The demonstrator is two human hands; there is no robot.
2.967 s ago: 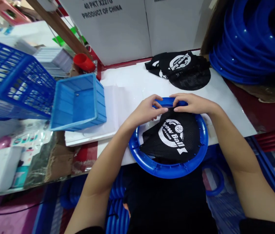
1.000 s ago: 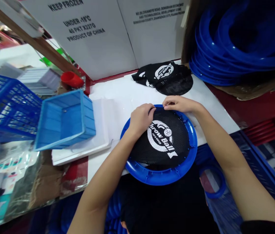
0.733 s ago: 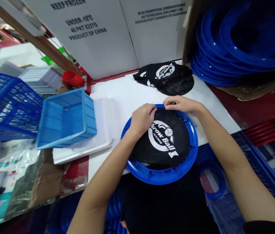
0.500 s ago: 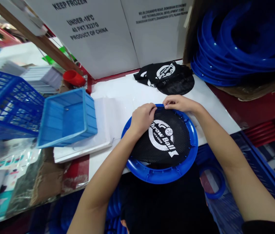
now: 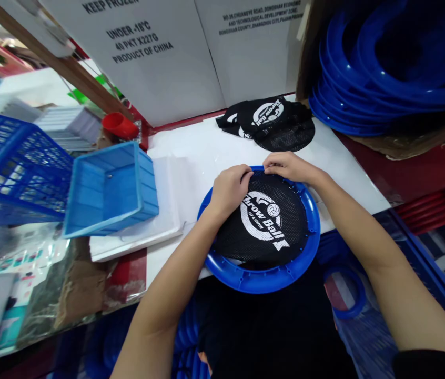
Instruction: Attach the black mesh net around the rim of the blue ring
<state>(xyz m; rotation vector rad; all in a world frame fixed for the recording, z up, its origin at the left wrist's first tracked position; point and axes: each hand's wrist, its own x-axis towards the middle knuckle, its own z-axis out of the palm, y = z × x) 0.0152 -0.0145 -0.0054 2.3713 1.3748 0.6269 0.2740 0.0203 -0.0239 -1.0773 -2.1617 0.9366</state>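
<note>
A round blue plastic ring (image 5: 264,277) lies on the white table (image 5: 214,145), hanging partly over its near edge. A black mesh net (image 5: 264,221) with a white "Throw Ball" print is stretched inside it. My left hand (image 5: 228,189) is curled over the net's upper left edge, fingers pressed onto the rim. My right hand (image 5: 287,166) pinches the net's edge at the ring's far side. Both hands sit close together at the top of the ring.
A pile of black printed nets (image 5: 272,121) lies at the table's back. Stacked blue rings (image 5: 380,63) fill the right. A light blue tray (image 5: 110,187), a blue basket (image 5: 9,163) and a red cup (image 5: 119,125) stand left. White cartons (image 5: 191,52) back the table.
Three seconds ago the net lay crumpled and only partly fitted; now it is spread flat across the ring. Over the last second both hands stay at the top rim, barely moving.
</note>
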